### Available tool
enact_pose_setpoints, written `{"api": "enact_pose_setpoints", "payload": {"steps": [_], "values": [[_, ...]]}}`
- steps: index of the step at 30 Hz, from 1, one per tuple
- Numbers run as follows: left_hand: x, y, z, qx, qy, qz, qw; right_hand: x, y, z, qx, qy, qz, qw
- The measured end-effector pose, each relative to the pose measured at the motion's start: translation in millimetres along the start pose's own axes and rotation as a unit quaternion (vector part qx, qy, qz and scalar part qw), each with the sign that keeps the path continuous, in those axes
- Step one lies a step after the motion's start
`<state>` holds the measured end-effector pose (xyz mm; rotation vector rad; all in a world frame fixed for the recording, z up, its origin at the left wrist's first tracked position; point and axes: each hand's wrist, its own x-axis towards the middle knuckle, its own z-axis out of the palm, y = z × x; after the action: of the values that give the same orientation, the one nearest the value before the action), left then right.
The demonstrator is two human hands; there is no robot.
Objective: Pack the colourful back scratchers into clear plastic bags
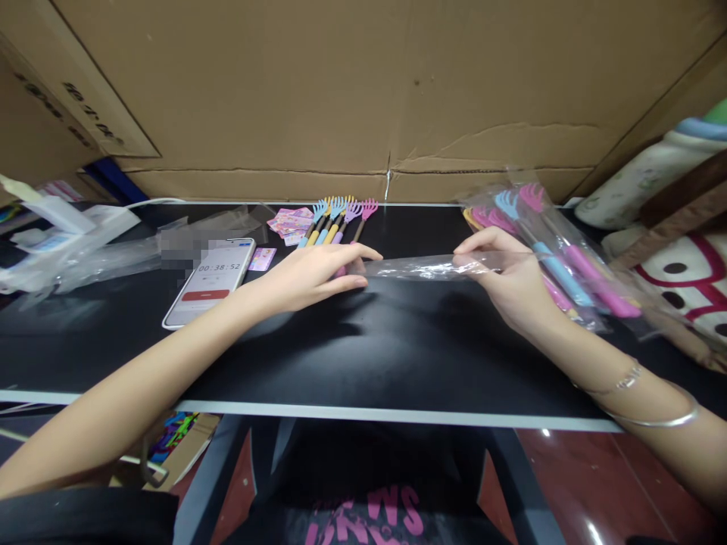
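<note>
A long, narrow clear plastic bag (423,267) stretches level above the black table between my two hands. My left hand (318,274) holds its left end between thumb and fingers. Toward the bag's other end, my right hand (505,276) pinches the film with thumb and forefinger. Just behind my left hand lie several loose back scratchers (337,219) with blue, yellow, purple and pink claw heads, their handles partly hidden by it. Beyond my right hand is a pile of bagged back scratchers (560,246) in blue and pink.
A phone (209,280) showing a timer lies left, beside a small pink card (262,259). More printed cards (291,223) and crumpled clear bags (119,253) are behind it. Cardboard (341,91) walls the back. At right stand a bottle (641,178) and a plush-looking item (690,280).
</note>
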<state>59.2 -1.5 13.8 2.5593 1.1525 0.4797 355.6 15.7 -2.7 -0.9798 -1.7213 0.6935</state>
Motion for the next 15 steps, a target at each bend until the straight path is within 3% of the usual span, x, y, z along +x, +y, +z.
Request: {"api": "enact_pose_setpoints", "payload": {"steps": [8,15], "values": [[-0.8,4.4,0.9,0.054,0.053,0.002,0.997,0.3,1.1,0.3,0.023,-0.019,0.046,0.998],[-0.4,6.9,1.1,0.094,0.090,0.026,0.991,-0.7,-4.6,1.4,0.101,-0.106,0.157,0.977]]}}
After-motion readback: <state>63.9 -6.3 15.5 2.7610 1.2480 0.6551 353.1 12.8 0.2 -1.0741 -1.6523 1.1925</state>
